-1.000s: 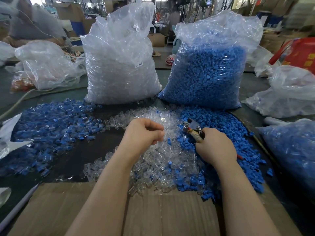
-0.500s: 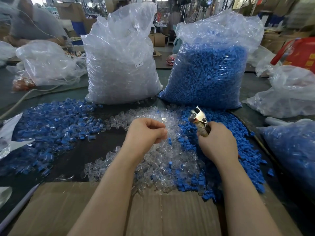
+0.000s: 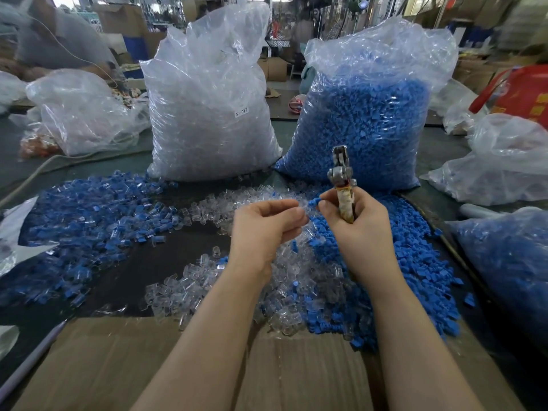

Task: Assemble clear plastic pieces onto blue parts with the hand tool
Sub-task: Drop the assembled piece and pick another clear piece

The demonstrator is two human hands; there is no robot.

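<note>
Up above the glassy heap of clear plastic pieces point(image 3: 207, 280), the right hand point(image 3: 357, 223) clasps the worn metal hand tool point(image 3: 341, 179) upright while pinching a small ridged blue part point(image 3: 313, 202). Beside it, the left hand point(image 3: 265, 229) pinches something clear at its curled fingertips. Crinkled bags stand behind.

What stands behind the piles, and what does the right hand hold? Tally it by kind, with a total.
Bag of clear pieces: 1
Bag of blue parts: 1
Tool, in the right hand: 1
Blue part, pinched by that hand: 1
Total: 4
</note>
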